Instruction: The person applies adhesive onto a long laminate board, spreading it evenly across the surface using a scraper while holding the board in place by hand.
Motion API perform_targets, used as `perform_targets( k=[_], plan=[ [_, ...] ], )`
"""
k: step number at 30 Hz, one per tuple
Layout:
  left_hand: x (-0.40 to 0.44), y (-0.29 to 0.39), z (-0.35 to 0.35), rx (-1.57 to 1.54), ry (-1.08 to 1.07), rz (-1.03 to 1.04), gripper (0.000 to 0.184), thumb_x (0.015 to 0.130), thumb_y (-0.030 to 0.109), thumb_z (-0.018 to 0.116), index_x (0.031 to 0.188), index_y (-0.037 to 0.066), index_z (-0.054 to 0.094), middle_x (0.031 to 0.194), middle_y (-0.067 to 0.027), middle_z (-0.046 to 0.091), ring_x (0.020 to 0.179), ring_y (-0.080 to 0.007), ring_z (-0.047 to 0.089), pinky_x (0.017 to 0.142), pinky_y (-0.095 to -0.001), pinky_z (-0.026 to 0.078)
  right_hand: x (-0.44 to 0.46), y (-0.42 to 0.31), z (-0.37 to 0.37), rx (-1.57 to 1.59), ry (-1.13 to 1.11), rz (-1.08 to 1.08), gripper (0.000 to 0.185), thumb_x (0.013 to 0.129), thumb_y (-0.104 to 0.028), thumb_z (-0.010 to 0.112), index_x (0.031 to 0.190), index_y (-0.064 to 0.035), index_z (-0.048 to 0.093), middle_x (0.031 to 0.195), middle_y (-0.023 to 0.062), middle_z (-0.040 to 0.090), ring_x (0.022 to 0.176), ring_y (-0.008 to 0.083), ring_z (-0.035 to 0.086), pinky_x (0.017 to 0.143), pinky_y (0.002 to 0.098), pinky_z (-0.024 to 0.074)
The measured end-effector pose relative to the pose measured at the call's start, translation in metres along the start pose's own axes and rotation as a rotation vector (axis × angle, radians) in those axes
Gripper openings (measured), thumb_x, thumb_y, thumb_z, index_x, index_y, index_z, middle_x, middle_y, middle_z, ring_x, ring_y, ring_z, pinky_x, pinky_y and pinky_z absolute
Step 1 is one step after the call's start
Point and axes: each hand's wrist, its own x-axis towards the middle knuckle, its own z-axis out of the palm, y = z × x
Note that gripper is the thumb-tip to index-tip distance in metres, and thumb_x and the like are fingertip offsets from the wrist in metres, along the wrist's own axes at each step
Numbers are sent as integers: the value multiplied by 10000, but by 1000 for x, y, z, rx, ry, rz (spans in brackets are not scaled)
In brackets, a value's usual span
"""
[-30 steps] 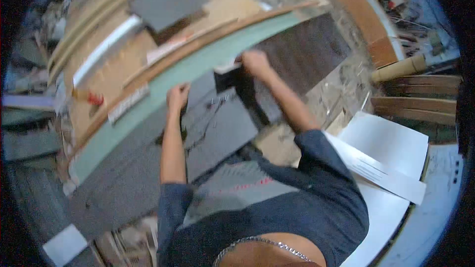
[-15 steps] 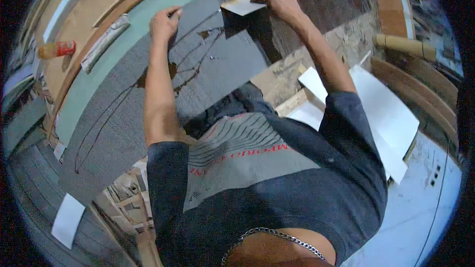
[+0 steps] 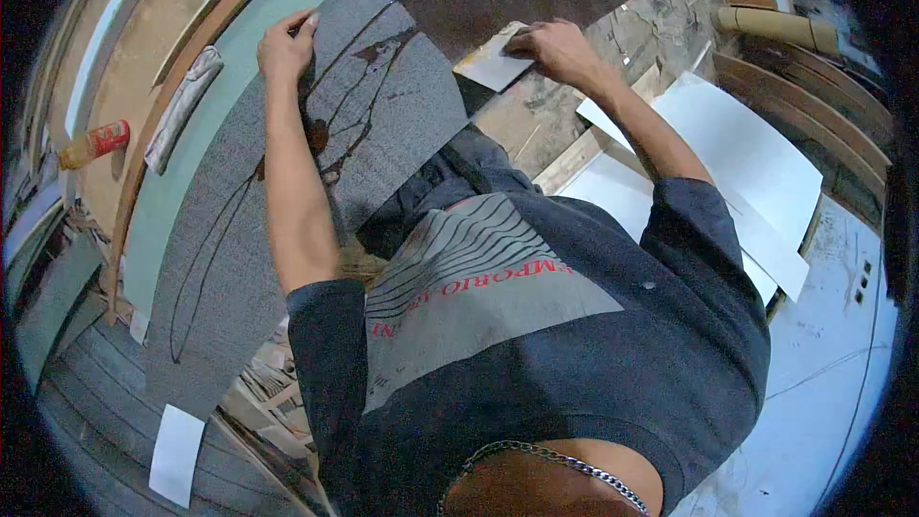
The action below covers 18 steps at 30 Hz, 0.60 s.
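Observation:
A curved grey sheet (image 3: 215, 258) lies before me, with thin lines and small pools of dark brown liquid (image 3: 367, 115) on it. Its far right part carries a dark brown wet coat (image 3: 459, 0). My right hand (image 3: 560, 50) grips a flat white spreader card (image 3: 490, 61), its edge down at the sheet's near border where the coat ends. Over the sheet's far left edge is my left hand (image 3: 287, 46), thumb and fingers pinched together. Whether anything is between them I cannot make out.
A green curved strip (image 3: 153, 230) borders the sheet, with a rolled cloth (image 3: 184, 107) on it. A bottle with a red label (image 3: 94, 145) lies further left. White panels (image 3: 747, 153) and a cardboard tube (image 3: 777, 27) are at right. A white piece (image 3: 177, 455) lies lower left.
My right hand has drawn the spreader card toward me, to the sheet's near edge. My left hand stays pinched by the far edge. The whole view has shifted slightly.

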Motion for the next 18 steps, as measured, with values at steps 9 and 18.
perform_targets(
  k=[9,18],
  plan=[
    [6,-9,4,25,37,72,301,858,430,686,1089,252,762,1060,-108,737,1030,-309,689,901,-391,522,-33,-28,-17,-11,-219,62,164,801,-124,624,927,-132,728,879,151,721,826,362,704,714,489,556],
    [3,-2,1,0,41,1,323,861,412,688,1088,194,760,1044,-124,734,1001,-314,692,878,-388,524,-201,-3,75,86,-466,582,332,705,-67,667,1015,-159,744,961,144,721,934,341,684,755,445,549]
  ],
)
